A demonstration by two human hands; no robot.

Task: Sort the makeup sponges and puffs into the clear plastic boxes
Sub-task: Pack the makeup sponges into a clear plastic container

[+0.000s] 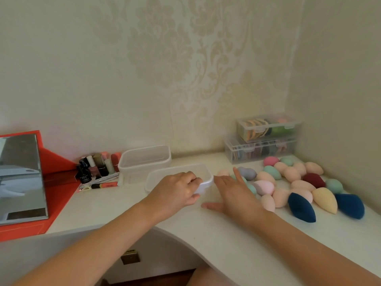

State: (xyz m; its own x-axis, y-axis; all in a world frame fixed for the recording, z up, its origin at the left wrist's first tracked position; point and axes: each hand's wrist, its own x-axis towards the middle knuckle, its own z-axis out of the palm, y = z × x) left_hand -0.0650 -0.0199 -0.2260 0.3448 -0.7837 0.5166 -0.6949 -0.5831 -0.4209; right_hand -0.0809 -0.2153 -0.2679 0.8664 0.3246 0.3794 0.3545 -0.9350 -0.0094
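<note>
- The near box (156, 176) is a shallow, round-cornered rectangle of cloudy clear plastic. It sits open side up on the tabletop (123, 207), with its long axis running left to right, roughly along the back wall.
- The left hand (177, 188) holds this box at its near right corner. Its grip is closed on the plastic, fingers curled over the rim and thumb against the near wall.
- I cannot tell whether the box rests flat or is slightly raised.
- The right hand (233, 193) lies palm down on the tabletop between the near box and the sponges (299, 182). Its grip is wide and holds nothing. The fingers are straight and point towards the wall, and the thumb is spread to the left.
- The far box (144, 164) is of the same frosted plastic but deeper. It stands just behind the near box, and its long axis also runs left to right.
- The sponges are matte, soft-looking teardrops in peach, pink, mint, grey-lilac and maroon, and they lie on their sides in a loose heap to the right.
- Two navy sponges (302, 207) and a yellow sponge (325, 200) lie nearest, with their long axes slanting from far left to near right.
- Two lidded boxes (268, 126) of hard clear plastic are stacked in the back right corner, with flat puffs standing on edge inside.
- Glossy nail polish bottles (97, 166) cluster to the left, beside a mirror (20, 178) in a red frame.
- The wall carries pale damask wallpaper (185, 69).
</note>
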